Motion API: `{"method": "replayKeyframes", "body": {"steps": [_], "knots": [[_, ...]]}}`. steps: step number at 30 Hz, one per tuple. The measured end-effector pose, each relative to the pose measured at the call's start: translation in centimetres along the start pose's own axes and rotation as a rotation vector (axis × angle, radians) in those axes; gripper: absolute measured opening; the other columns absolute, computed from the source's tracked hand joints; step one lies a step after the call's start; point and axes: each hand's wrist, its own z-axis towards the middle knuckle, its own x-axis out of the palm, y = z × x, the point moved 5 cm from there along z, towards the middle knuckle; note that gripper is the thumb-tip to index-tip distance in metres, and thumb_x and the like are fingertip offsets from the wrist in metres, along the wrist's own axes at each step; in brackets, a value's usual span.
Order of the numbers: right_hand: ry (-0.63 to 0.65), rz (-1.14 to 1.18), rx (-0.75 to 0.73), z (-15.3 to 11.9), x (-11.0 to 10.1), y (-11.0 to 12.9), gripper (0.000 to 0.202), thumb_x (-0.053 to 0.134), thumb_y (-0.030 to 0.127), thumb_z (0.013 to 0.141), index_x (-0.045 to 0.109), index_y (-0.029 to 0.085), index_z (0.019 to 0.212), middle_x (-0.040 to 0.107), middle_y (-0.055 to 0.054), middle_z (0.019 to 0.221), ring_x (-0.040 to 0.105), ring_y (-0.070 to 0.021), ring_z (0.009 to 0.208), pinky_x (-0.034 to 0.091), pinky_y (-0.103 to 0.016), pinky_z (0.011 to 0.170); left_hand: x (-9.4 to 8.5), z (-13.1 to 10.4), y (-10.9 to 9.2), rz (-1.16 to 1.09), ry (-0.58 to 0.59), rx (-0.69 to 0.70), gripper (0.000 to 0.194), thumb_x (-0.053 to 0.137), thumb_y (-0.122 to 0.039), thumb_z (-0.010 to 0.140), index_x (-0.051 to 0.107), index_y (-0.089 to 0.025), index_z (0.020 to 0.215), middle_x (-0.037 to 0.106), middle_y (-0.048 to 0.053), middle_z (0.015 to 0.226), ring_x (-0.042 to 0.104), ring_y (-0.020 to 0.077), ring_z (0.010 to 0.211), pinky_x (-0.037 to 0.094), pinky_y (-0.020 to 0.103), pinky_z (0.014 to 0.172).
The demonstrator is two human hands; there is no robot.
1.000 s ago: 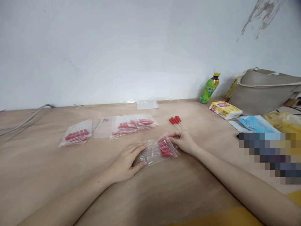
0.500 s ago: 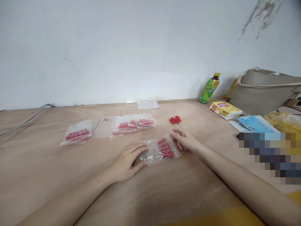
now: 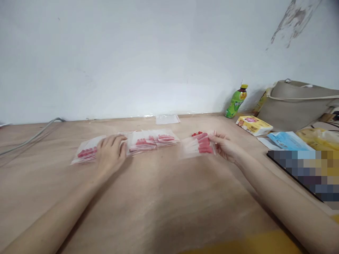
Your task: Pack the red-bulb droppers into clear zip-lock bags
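Between the thumb and fingers of my right hand (image 3: pixel 224 145) is the edge of a clear bag (image 3: pixel 197 145) with several red-tipped sticks inside, lifted off the table and blurred. Just behind it, the red tips of loose sticks (image 3: pixel 197 133) show; their stems are hidden. My left hand (image 3: pixel 109 150) is open, palm down, over the right side of a filled bag (image 3: pixel 87 152) at the left. To its right lie more filled bags (image 3: pixel 143 143), overlapping one another.
A flat white bag (image 3: pixel 167 119) lies by the wall. Toward the back right stand a green bottle (image 3: pixel 236 101), a yellow tissue pack (image 3: pixel 254 125) and a grey handbag (image 3: pixel 296 106), with a blue packet (image 3: pixel 288 140) nearby. A grey cable (image 3: pixel 34 136) runs along the left.
My right hand has lifted the filled bag from the table and moved it back and right. My left hand has left that bag and moved left to the other filled bags.
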Motion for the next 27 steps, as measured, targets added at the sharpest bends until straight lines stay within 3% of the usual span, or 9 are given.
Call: {"method": "replayKeyframes", "body": {"steps": [3, 6, 12, 16, 19, 22, 23, 25, 27], "knots": [[-0.149, 0.199, -0.078, 1.6, 0.6, 0.8, 0.014, 0.048, 0.016, 0.084, 0.061, 0.014, 0.079, 0.068, -0.006, 0.073, 0.065, -0.0129, 0.061, 0.055, -0.021, 0.056, 1.2, 0.5, 3.1, 0.180, 0.158, 0.001, 0.030, 0.033, -0.030, 0.089, 0.060, -0.017, 0.093, 0.061, 0.011, 0.108, 0.049, 0.0286, 0.110, 0.003, 0.057, 0.102], [-0.216, 0.351, -0.064, 3.8, 3.1, -0.1, 0.016, 0.043, 0.015, 0.086, 0.056, 0.015, 0.076, 0.066, -0.003, 0.065, 0.063, -0.0098, 0.056, 0.053, -0.018, 0.053, 2.3, 0.1, 4.2, 0.238, 0.309, 0.055, 0.031, 0.034, -0.032, 0.088, 0.061, -0.017, 0.091, 0.062, 0.011, 0.109, 0.046, 0.0308, 0.114, -0.007, 0.063, 0.098], [-0.358, 0.321, 0.062, 7.4, 7.3, -4.2, 0.014, 0.038, 0.013, 0.089, 0.046, 0.019, 0.080, 0.060, 0.002, 0.068, 0.061, -0.0061, 0.063, 0.054, -0.018, 0.064, 3.4, -0.2, 4.9, 0.286, 0.437, -0.033, 0.037, 0.035, -0.037, 0.087, 0.067, -0.019, 0.081, 0.068, 0.009, 0.094, 0.060, 0.0308, 0.092, 0.001, 0.062, 0.099], [-0.267, 0.179, 0.211, 7.1, 8.0, -5.5, 0.012, 0.045, 0.014, 0.086, 0.048, 0.017, 0.075, 0.056, 0.001, 0.059, 0.059, -0.0079, 0.056, 0.054, -0.019, 0.058, 3.3, 0.0, 5.1, 0.332, 0.373, -0.074, 0.040, 0.036, -0.035, 0.086, 0.068, -0.017, 0.070, 0.069, 0.009, 0.086, 0.063, 0.0269, 0.071, 0.012, 0.058, 0.099], [-0.162, 0.037, 0.336, 5.4, 6.7, -5.8, 0.013, 0.057, 0.021, 0.079, 0.052, 0.015, 0.068, 0.054, -0.001, 0.052, 0.057, -0.0123, 0.047, 0.051, -0.024, 0.045, 2.0, 0.4, 5.5, 0.291, 0.263, -0.129, 0.040, 0.034, -0.031, 0.087, 0.066, -0.014, 0.070, 0.068, 0.007, 0.076, 0.063, 0.0233, 0.069, 0.019, 0.051, 0.102], [-0.095, -0.172, 0.324, 3.9, 3.9, -5.3, 0.018, 0.068, 0.024, 0.068, 0.055, 0.013, 0.062, 0.053, -0.002, 0.047, 0.047, -0.0103, 0.038, 0.038, -0.020, 0.034, -0.4, 1.2, 5.9, 0.278, 0.143, -0.213, 0.041, 0.027, -0.029, 0.092, 0.062, -0.009, 0.095, 0.067, 0.006, 0.076, 0.063, 0.0223, 0.078, 0.035, 0.045, 0.095], [-0.090, -0.348, 0.200, 3.7, 2.8, -4.5, 0.020, 0.066, 0.029, 0.069, 0.055, 0.014, 0.061, 0.052, 0.000, 0.047, 0.043, -0.0081, 0.036, 0.033, -0.019, 0.034, -1.3, 1.6, 5.7, 0.263, 0.097, -0.238, 0.040, 0.025, -0.029, 0.093, 0.058, -0.009, 0.104, 0.067, 0.005, 0.081, 0.062, 0.0220, 0.084, 0.041, 0.042, 0.090], [-0.253, -0.650, -0.090, 3.4, 0.4, -2.4, 0.021, 0.062, 0.034, 0.070, 0.057, 0.015, 0.062, 0.052, 0.001, 0.049, 0.043, -0.0078, 0.040, 0.030, -0.019, 0.038, -2.9, 2.0, 4.5, 0.184, 0.016, -0.226, 0.035, 0.028, -0.029, 0.094, 0.054, -0.014, 0.111, 0.067, 0.002, 0.091, 0.060, 0.0187, 0.091, 0.047, 0.034, 0.082], [-0.469, -0.904, -0.249, 3.1, -1.6, -0.6, 0.020, 0.061, 0.037, 0.069, 0.061, 0.017, 0.068, 0.057, 0.000, 0.058, 0.050, -0.0108, 0.051, 0.032, -0.021, 0.045, -4.1, 2.1, 1.8, -0.087, -0.113, -0.062, 0.027, 0.036, -0.028, 0.092, 0.058, -0.018, 0.105, 0.066, 0.000, 0.097, 0.060, 0.0167, 0.092, 0.048, 0.032, 0.083]]}}
